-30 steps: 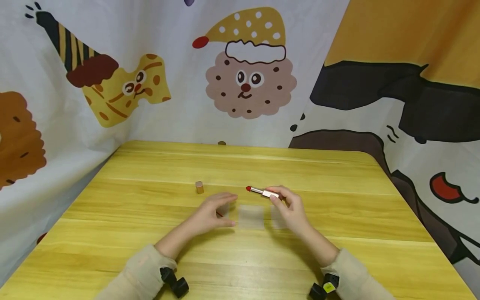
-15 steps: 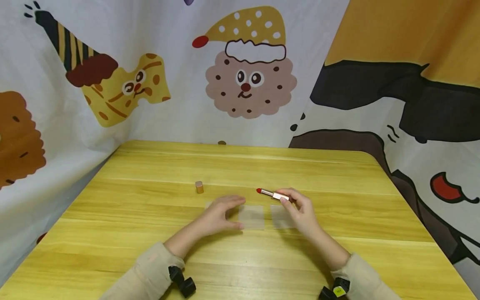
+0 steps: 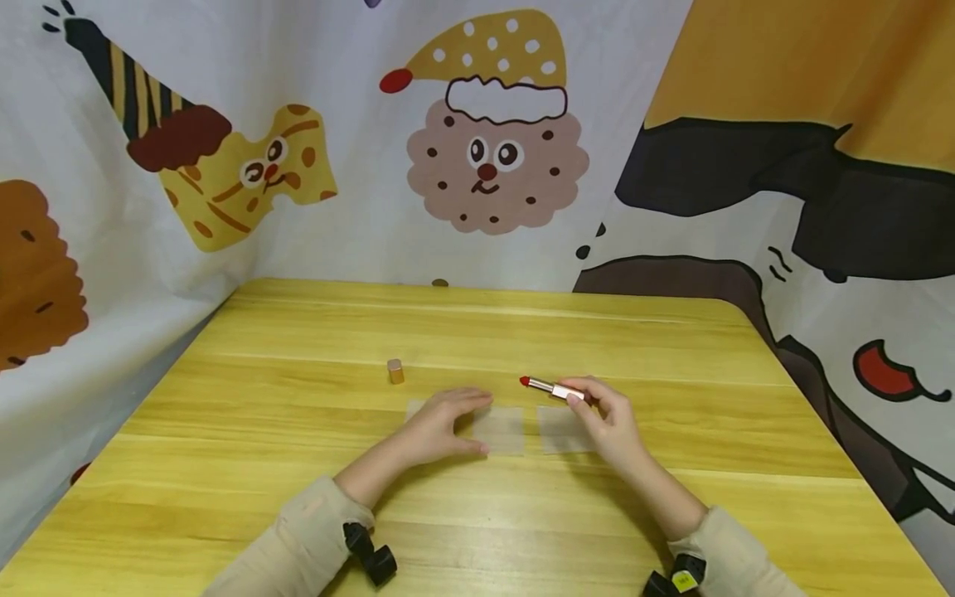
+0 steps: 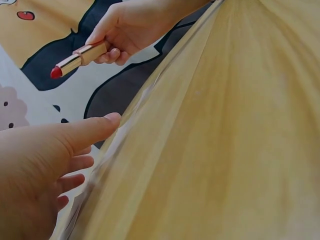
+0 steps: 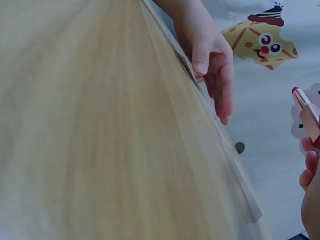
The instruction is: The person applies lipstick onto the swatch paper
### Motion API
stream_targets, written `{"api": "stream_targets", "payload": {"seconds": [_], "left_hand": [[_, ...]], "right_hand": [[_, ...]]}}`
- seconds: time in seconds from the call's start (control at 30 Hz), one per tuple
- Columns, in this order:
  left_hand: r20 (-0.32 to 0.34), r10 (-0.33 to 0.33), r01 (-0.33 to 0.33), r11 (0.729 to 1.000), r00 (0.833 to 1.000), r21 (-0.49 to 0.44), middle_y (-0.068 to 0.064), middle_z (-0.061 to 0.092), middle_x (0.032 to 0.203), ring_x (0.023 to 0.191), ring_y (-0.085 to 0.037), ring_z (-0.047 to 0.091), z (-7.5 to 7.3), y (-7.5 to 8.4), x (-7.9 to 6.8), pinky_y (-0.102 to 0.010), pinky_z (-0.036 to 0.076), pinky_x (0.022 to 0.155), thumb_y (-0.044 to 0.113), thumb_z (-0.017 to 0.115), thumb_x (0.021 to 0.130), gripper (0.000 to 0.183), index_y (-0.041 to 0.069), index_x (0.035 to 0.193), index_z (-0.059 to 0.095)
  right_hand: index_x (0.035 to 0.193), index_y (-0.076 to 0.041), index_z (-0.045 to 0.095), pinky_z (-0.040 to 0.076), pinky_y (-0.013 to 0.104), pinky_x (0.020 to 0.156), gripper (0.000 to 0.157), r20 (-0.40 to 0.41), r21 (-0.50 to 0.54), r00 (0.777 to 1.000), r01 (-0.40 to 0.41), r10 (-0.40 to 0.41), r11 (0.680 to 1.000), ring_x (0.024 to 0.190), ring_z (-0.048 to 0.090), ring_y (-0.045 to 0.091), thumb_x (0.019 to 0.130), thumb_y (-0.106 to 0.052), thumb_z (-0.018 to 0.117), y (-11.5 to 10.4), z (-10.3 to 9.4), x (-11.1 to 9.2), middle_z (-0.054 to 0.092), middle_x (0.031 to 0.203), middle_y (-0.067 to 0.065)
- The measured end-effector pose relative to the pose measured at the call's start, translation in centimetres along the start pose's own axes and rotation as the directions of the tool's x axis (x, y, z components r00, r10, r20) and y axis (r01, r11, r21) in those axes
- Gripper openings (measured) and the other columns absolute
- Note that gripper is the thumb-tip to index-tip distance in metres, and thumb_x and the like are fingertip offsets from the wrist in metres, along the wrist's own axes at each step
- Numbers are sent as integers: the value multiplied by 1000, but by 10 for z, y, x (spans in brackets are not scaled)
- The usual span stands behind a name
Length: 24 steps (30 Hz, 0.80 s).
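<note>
My right hand pinches an uncovered lipstick by its base between thumb and fingers, held above the table. Its red tip points left, and the left wrist view shows the gold-toned lipstick tilted slightly downward at the tip. With fingers and thumb spread apart, my left hand holds nothing; it hovers over the left and middle pale squares. The middle pale translucent square is partly covered by its fingers. Another pale square lies beneath the right hand. Behind the left hand stands the small lipstick cap.
A wooden table spans the view. At its back hangs a white cloth with cartoon prints. Each cuff carries a black wrist camera, the left camera and the right camera.
Both hands have shifted right, the right one carrying the lipstick with it. The left hand has uncovered a corner of the left square. The cap has stayed in place.
</note>
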<state>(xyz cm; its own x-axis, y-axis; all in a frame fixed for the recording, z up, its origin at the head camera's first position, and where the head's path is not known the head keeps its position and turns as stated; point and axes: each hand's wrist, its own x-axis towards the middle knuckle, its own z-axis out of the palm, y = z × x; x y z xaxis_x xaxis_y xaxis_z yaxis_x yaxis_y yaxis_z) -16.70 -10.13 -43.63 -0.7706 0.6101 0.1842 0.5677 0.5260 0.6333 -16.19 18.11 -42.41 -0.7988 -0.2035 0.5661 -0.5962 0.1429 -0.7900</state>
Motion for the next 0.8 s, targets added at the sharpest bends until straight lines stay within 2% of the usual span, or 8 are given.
{"api": "stream_targets", "payload": {"seconds": [0.23,0.53,0.8], "left_hand": [[29,4,-4,1000,1000,16,-10,45,144,135,-27,34,0,-2,1,-47,26,109,33,77,82,67,4,137,52],[41,0,-1,1000,999,12,-7,44,145,136,-26,32,0,-4,0,-46,25,110,32,76,83,65,4,136,52],[40,9,-10,1000,999,14,-7,43,146,137,-26,32,2,-6,-1,-45,25,110,32,76,83,66,2,136,52]], "right_hand": [[104,7,67,41,19,59,20,2,-23,1000,-17,17,1000,72,49,9,88,15,58,-4,0,0,64,90,19],[97,10,67,40,21,61,18,35,-123,999,46,-42,991,71,48,9,83,18,60,-29,5,5,65,86,18],[97,7,69,41,23,60,18,59,-187,998,48,-38,981,68,48,10,83,16,63,-28,7,5,66,84,14]]}}
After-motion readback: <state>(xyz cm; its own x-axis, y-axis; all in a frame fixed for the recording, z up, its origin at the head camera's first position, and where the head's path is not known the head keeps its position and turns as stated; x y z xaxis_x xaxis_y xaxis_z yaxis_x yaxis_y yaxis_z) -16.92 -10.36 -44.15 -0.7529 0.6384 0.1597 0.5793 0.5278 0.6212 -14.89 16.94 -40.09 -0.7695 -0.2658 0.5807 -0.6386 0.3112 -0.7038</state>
